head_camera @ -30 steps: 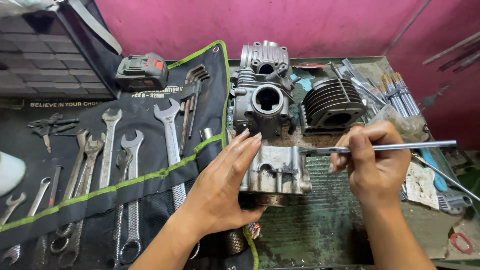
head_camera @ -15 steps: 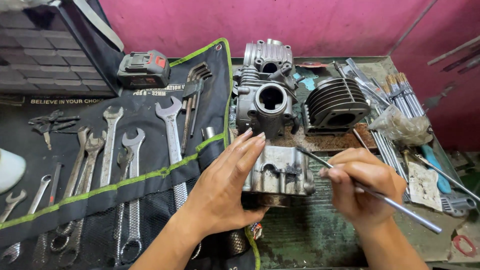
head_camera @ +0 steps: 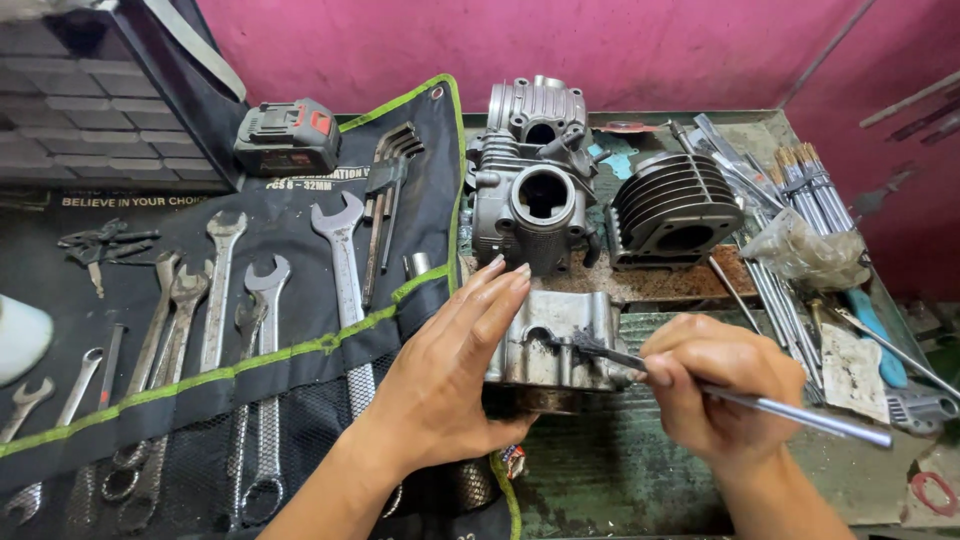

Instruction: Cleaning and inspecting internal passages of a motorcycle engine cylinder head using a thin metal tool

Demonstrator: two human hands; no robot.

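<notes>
My left hand [head_camera: 445, 375] lies flat against the left side of a small grey metal engine part [head_camera: 560, 340] on the bench, steadying it. My right hand [head_camera: 715, 390] is shut on a thin metal rod tool [head_camera: 790, 412] whose dark tip touches the top of that part. The rod's shaft runs out to the lower right, past my wrist. Behind the part stand a larger grey engine casting [head_camera: 530, 195] with a round bore and a finned cylinder [head_camera: 675, 208].
A black tool roll [head_camera: 250, 330] with several spanners and hex keys covers the left. A power-tool battery [head_camera: 288, 137] sits at its top. Loose rods, screwdrivers [head_camera: 800, 190] and a plastic bag lie on the right of the green bench. A pink wall stands behind.
My right hand has come down and left, turning the rod from level to slanted, so that its tip now rests on the small engine part. My left hand stays put.
</notes>
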